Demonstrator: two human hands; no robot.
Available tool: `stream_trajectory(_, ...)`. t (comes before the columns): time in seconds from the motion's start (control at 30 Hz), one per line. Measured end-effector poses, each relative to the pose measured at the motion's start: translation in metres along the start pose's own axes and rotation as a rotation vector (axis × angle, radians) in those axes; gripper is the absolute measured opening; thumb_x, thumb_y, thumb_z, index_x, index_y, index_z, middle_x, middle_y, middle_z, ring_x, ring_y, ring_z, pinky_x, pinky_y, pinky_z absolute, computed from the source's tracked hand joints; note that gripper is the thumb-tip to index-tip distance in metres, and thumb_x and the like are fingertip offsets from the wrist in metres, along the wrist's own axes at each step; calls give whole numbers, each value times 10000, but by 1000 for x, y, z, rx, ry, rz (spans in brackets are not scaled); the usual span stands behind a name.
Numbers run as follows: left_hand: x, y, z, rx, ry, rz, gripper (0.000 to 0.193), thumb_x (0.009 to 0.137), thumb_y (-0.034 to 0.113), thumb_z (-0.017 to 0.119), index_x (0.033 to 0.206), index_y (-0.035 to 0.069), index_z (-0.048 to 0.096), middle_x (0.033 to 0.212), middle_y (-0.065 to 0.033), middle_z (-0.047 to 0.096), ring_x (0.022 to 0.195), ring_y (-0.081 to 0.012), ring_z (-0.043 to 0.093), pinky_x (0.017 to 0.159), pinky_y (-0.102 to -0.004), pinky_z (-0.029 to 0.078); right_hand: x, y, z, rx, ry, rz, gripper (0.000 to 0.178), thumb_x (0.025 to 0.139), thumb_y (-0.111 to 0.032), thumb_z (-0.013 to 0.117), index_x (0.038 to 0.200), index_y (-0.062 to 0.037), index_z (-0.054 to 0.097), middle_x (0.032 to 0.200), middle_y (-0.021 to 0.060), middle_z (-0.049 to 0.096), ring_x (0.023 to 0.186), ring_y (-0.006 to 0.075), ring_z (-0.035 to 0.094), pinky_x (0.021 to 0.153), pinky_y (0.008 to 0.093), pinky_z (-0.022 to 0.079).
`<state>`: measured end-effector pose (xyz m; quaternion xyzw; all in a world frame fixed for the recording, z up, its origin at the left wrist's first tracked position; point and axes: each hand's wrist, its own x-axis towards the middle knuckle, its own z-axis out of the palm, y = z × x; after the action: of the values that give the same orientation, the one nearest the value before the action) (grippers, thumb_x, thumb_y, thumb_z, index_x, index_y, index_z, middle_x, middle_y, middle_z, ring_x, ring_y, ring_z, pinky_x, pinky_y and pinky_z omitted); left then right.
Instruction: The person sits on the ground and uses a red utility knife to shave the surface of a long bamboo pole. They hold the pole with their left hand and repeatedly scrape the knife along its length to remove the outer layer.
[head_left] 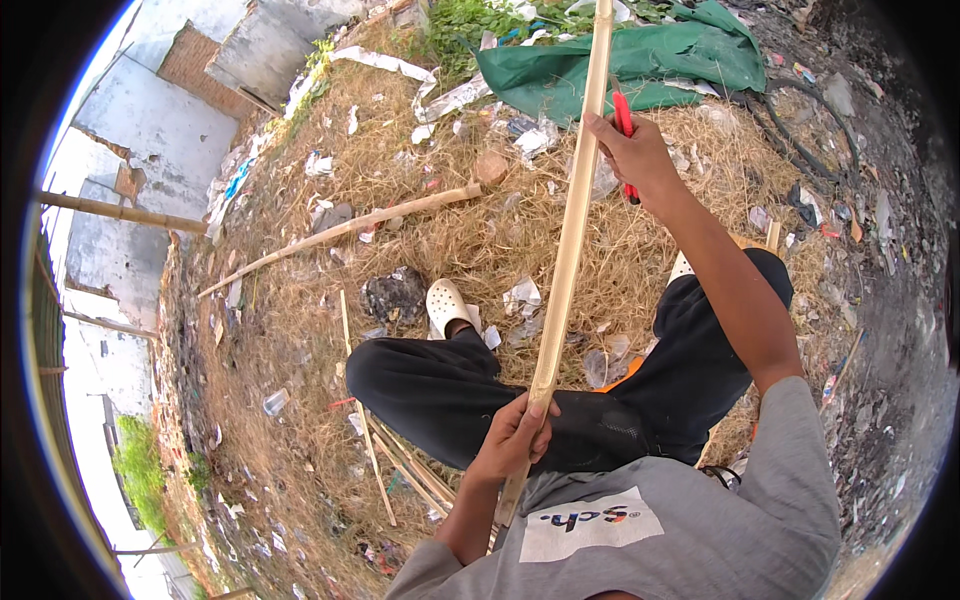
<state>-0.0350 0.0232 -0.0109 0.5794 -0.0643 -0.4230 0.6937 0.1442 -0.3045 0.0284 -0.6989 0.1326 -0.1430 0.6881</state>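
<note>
A long split bamboo strip (566, 260), pale on its inner face, runs upward from my lap past the top of the view. My left hand (515, 437) grips it near its lower end, close to my shirt. Higher up, my right hand (637, 160) is closed around a red utility knife (624, 112), with the thumb side against the strip's right edge. The knife's dark end points down below the fingers; its blade cannot be made out.
Thin bamboo strips (410, 465) lie beside my left knee. A longer bamboo pole (350, 228) rests on the dry grass ahead, near a dark rock (393, 296). Beyond are a green sheet (650, 62), black hose (800, 150), scattered litter and a broken wall (150, 130) at left.
</note>
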Motion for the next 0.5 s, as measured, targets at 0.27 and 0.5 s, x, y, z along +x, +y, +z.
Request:
stream_trajectory(0.27, 25, 36, 11, 134, 192, 188, 311, 1051, 325, 370, 1042, 39, 491, 606, 22, 440, 464, -48, 418, 439, -198, 370, -85, 0, 29, -799, -340, -482, 635, 830, -659, 578, 617, -61, 560, 508, 96, 479, 458, 280, 519, 463, 397, 382)
stream_trajectory(0.5, 31, 58, 17, 285, 308, 281, 296, 1055, 302, 359, 991, 43, 488, 559, 23, 445, 419, -52, 439, 400, -199, 372, -115, 3, 42, -886, -453, -735, 662, 725, -722, 633, 548, -94, 522, 479, 85, 497, 430, 295, 529, 429, 399, 388)
